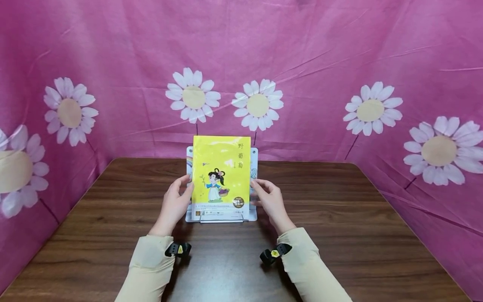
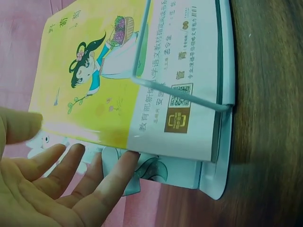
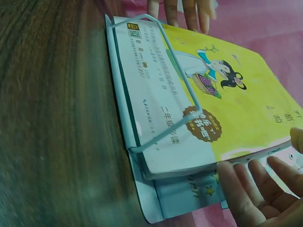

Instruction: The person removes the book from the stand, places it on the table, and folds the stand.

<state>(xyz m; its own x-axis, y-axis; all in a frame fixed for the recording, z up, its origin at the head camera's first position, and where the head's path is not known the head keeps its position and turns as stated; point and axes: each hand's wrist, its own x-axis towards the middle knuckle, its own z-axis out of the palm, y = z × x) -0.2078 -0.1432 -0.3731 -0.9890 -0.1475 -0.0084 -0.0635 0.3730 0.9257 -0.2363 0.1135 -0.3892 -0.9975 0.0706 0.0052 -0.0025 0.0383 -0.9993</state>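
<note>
A yellow book [image 1: 220, 172] with a cartoon figure holding a basket on its cover leans upright on a pale book stand [image 1: 253, 212]. The stand's wire clip [image 2: 182, 94] crosses the lower front of the cover. At the book's left edge is my left hand [image 1: 177, 199], thumb apart from the extended fingers [image 2: 113, 184]; one fingertip is right at the edge in the left wrist view. My right hand [image 1: 269, 201] is at the opposite edge, its fingers loosely bent and the fingertips [image 3: 226, 169] close against the book's side. Neither hand curls round the book.
The stand rests on a dark wood-grain table [image 1: 332, 235], near its far edge. Behind it hangs a pink cloth [image 1: 309, 50] printed with large white daisies. Each wrist wears a black strapped camera, such as the left wrist camera [image 1: 179, 250].
</note>
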